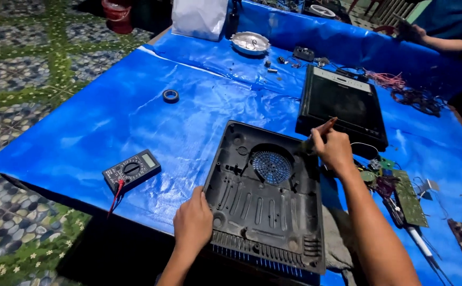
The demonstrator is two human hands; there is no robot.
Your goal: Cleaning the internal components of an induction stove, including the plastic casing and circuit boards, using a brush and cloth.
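Nearest, the left hand (193, 222) lies flat with fingers together on the lower left edge of the black plastic cooker housing (265, 196), at lower centre on the blue plastic sheet (135, 116). Its round blue fan grille (271, 167) sits inside. At the housing's upper right corner, the right hand (334, 150) pinches a thin brown-handled brush (321, 131). Upper centre, a shallow metal dish (250, 42) holds small parts.

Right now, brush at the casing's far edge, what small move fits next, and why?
Probably a short stroke of the brush in the right hand toward the fan grille: the black casing looks dusty, and the left hand steadies its near edge.
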